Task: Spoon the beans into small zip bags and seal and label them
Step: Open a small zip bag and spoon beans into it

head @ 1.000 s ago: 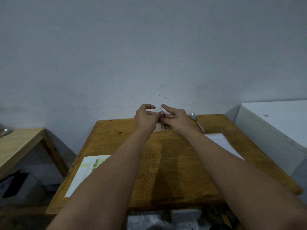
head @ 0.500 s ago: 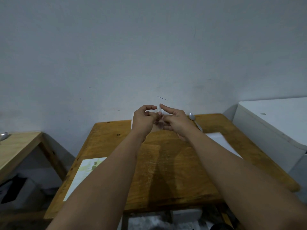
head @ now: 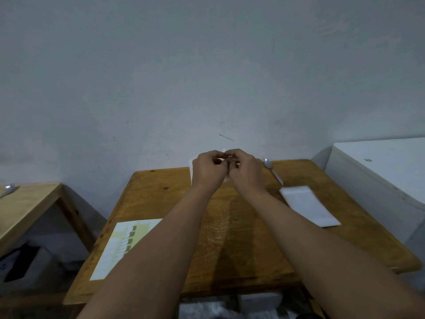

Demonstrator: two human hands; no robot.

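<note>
My left hand [head: 208,170] and my right hand [head: 245,172] meet above the far middle of the wooden table [head: 230,226]. Both pinch the top of a small clear zip bag [head: 191,166], which is mostly hidden behind them; only a pale edge shows left of my left hand. What is inside the bag cannot be made out. A metal spoon [head: 272,171] lies on the table just right of my right hand. A sheet of labels [head: 124,245] lies at the table's near left. No beans are visible.
A flat stack of white bags [head: 308,204] lies on the table's right side. A white cabinet [head: 379,180] stands to the right, and a second wooden table [head: 25,208] to the left. The wall runs right behind the table.
Both hands have curled their fingers tighter around the bag's top; the right hand's index finger, stretched out before, is now bent. The view has shifted slightly.
</note>
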